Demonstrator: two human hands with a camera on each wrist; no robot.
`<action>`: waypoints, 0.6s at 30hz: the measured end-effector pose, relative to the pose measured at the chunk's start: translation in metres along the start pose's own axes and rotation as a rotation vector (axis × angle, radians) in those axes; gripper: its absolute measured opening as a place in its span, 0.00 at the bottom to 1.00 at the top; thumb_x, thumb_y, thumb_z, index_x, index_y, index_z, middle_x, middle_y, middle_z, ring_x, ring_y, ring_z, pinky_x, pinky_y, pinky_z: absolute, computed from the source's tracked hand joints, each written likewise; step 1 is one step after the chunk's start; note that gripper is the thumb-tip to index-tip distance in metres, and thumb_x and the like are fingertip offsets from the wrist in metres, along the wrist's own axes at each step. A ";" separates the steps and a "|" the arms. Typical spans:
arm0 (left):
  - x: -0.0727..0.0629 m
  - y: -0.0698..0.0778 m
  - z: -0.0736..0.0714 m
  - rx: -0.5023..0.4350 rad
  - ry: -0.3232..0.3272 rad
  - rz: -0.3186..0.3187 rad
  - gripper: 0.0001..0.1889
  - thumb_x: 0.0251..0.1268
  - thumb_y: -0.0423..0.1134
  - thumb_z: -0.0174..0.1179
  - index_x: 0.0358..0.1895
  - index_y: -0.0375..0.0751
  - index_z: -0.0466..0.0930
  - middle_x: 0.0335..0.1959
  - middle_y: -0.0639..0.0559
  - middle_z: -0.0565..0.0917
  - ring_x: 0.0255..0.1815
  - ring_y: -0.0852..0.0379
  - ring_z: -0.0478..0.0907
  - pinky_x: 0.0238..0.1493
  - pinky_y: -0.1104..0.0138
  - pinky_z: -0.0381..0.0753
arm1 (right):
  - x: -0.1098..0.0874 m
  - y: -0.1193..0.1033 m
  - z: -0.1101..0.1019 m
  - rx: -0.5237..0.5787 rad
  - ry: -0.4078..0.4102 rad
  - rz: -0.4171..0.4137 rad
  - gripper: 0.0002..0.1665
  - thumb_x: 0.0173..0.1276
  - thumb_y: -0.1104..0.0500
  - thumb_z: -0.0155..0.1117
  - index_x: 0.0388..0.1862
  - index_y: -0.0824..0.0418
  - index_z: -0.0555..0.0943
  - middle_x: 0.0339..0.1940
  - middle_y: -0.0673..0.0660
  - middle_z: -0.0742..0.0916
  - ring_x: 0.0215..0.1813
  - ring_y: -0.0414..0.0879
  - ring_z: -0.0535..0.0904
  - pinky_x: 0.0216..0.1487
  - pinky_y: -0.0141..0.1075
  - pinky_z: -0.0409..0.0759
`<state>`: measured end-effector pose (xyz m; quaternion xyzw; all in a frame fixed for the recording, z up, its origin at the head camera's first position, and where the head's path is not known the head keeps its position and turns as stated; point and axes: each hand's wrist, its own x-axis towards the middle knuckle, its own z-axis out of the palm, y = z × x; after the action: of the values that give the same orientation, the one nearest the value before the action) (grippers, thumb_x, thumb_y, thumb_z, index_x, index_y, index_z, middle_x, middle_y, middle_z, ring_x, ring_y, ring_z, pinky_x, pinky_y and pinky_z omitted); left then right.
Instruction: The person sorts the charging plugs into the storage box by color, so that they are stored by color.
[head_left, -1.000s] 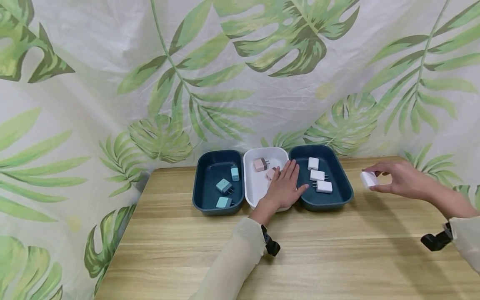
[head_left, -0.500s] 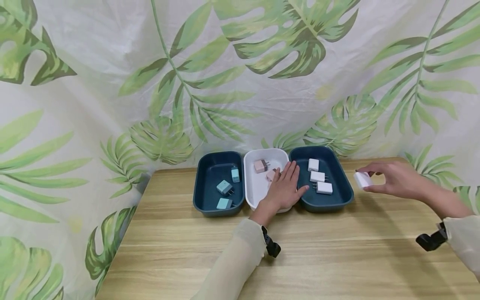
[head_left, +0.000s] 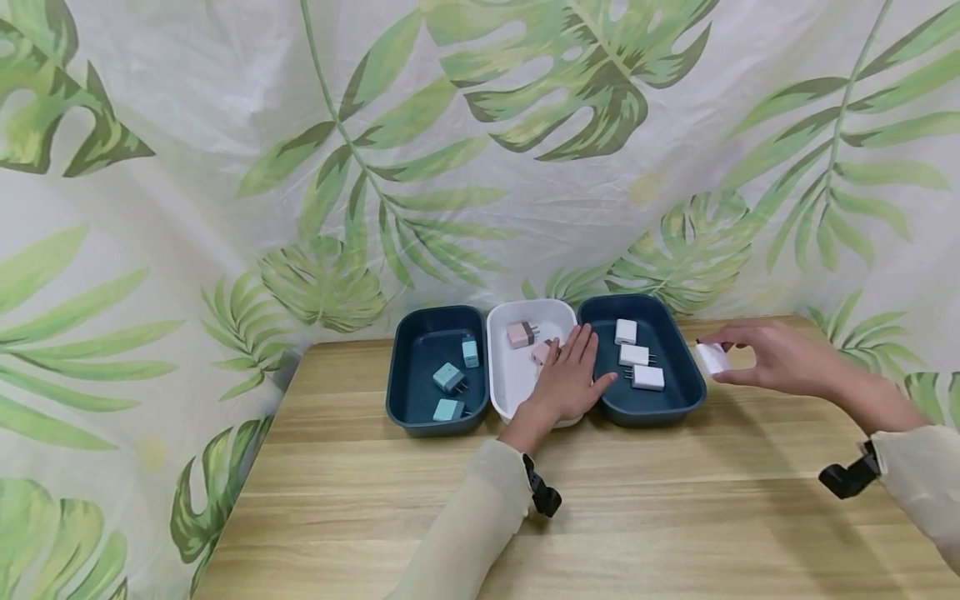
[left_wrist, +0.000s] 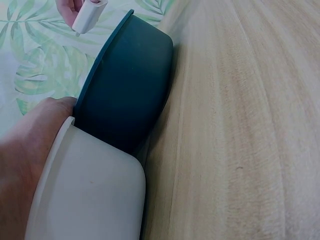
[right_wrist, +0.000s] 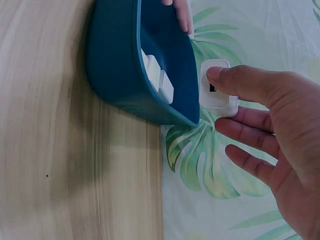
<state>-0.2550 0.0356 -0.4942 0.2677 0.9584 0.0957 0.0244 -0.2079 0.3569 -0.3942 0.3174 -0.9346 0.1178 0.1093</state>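
My right hand (head_left: 780,358) pinches a white charger plug (head_left: 712,359) between thumb and fingers, just right of the right blue bin (head_left: 678,400). In the right wrist view the charger (right_wrist: 218,97) shows a dark USB port near the thumb. My left hand (head_left: 564,377) lies with straight fingers across the white bin (head_left: 504,383), where it meets the right blue bin. Several white chargers (head_left: 634,356) lie in that blue bin. Pink chargers (head_left: 521,334) sit in the white bin, one partly hidden by the left fingers.
To the left stands another blue bin (head_left: 408,408) holding light-green chargers (head_left: 449,377). The three bins stand side by side near the back of the wooden table (head_left: 600,517). A leaf-patterned cloth (head_left: 450,250) hangs behind them.
My right hand has moved left with the white charger, closer to the right blue bin. The left hand stays where it was.
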 end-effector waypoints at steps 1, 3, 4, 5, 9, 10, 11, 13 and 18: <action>0.000 0.000 0.000 -0.002 -0.001 -0.001 0.42 0.85 0.67 0.36 0.88 0.45 0.41 0.90 0.52 0.38 0.89 0.55 0.30 0.87 0.51 0.38 | 0.001 -0.001 0.000 0.009 -0.006 -0.001 0.28 0.51 0.53 0.89 0.52 0.59 0.91 0.43 0.51 0.92 0.40 0.44 0.86 0.36 0.37 0.82; 0.000 0.000 -0.001 -0.005 -0.002 -0.002 0.43 0.85 0.67 0.36 0.88 0.45 0.41 0.90 0.52 0.38 0.89 0.55 0.30 0.87 0.51 0.38 | 0.002 -0.002 0.001 0.021 -0.009 -0.012 0.28 0.52 0.54 0.89 0.52 0.60 0.91 0.45 0.52 0.92 0.41 0.45 0.86 0.36 0.38 0.83; 0.000 0.000 -0.001 -0.006 -0.002 -0.002 0.43 0.85 0.67 0.36 0.88 0.45 0.41 0.90 0.52 0.38 0.89 0.55 0.30 0.87 0.51 0.38 | 0.003 -0.003 0.001 0.025 -0.007 -0.023 0.28 0.52 0.54 0.89 0.51 0.60 0.91 0.45 0.52 0.92 0.41 0.44 0.86 0.36 0.38 0.83; 0.000 0.001 -0.001 -0.006 -0.002 -0.003 0.42 0.85 0.67 0.36 0.88 0.45 0.41 0.90 0.52 0.38 0.89 0.55 0.30 0.87 0.51 0.38 | 0.004 -0.003 0.002 0.030 -0.005 -0.033 0.28 0.52 0.54 0.89 0.51 0.60 0.91 0.45 0.52 0.92 0.41 0.44 0.85 0.36 0.38 0.83; 0.001 0.000 0.001 -0.005 0.003 0.002 0.42 0.85 0.67 0.36 0.89 0.45 0.42 0.90 0.52 0.38 0.89 0.55 0.30 0.87 0.51 0.38 | 0.006 -0.004 0.004 0.051 0.012 -0.045 0.27 0.51 0.54 0.89 0.51 0.59 0.91 0.44 0.49 0.91 0.41 0.40 0.84 0.37 0.37 0.82; 0.001 -0.001 0.002 -0.004 0.005 0.004 0.42 0.85 0.67 0.35 0.89 0.45 0.42 0.90 0.52 0.39 0.89 0.55 0.30 0.87 0.51 0.38 | 0.006 -0.005 0.004 0.055 0.014 -0.045 0.27 0.52 0.54 0.89 0.51 0.59 0.91 0.43 0.48 0.91 0.41 0.39 0.84 0.37 0.37 0.82; 0.001 -0.001 0.002 -0.003 0.007 0.005 0.42 0.85 0.67 0.35 0.89 0.45 0.42 0.90 0.52 0.39 0.89 0.55 0.30 0.87 0.51 0.38 | 0.007 -0.005 0.005 0.060 0.013 -0.043 0.27 0.52 0.54 0.89 0.51 0.59 0.90 0.42 0.47 0.91 0.41 0.39 0.84 0.37 0.37 0.82; 0.001 -0.001 0.002 -0.001 0.009 0.008 0.42 0.85 0.68 0.35 0.88 0.45 0.42 0.90 0.51 0.39 0.89 0.55 0.30 0.87 0.50 0.39 | 0.008 -0.006 0.005 0.067 0.007 -0.037 0.27 0.53 0.54 0.89 0.52 0.59 0.90 0.42 0.46 0.90 0.41 0.39 0.84 0.37 0.37 0.83; 0.001 -0.001 0.002 -0.001 0.007 0.008 0.42 0.85 0.68 0.34 0.88 0.45 0.41 0.90 0.52 0.38 0.89 0.55 0.30 0.87 0.50 0.38 | 0.013 -0.009 0.005 0.083 -0.038 -0.009 0.28 0.55 0.52 0.88 0.53 0.59 0.90 0.45 0.48 0.91 0.42 0.41 0.85 0.39 0.39 0.84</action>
<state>-0.2561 0.0351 -0.4961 0.2714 0.9573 0.0973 0.0209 -0.2126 0.3408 -0.3945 0.3279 -0.9294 0.1502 0.0788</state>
